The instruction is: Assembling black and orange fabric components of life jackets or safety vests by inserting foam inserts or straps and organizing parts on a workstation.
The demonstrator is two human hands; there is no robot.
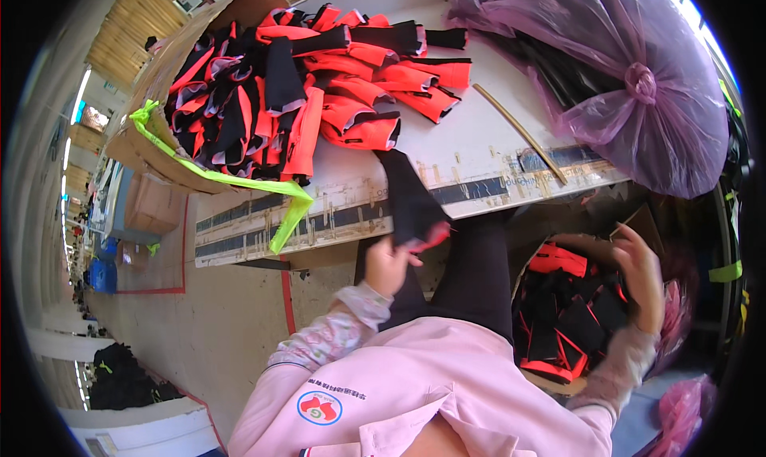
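Observation:
My left hand [388, 265] is closed on the orange-trimmed lower end of a black fabric piece [413, 198]. That piece widens toward my hand, and its narrow end reaches up over the table's front edge. Off to the right, my right hand [641, 269] is raised above the side of a cardboard box, slightly blurred, its fingers apart and nothing visible in them. Black and orange fabric pieces [578, 321] lie jumbled in that box. On the table, a large heap of similar black and bright orange sewn pieces [347, 86] spills out of a tipped carton.
The tipped carton [136, 150] has a neon yellow-green strip [231, 181] along its rim. A brown stick [520, 134] lies on the white table [487, 150]. Right of it sits a knotted purple plastic bag [638, 130]. Black cloth [124, 377] is piled at lower left.

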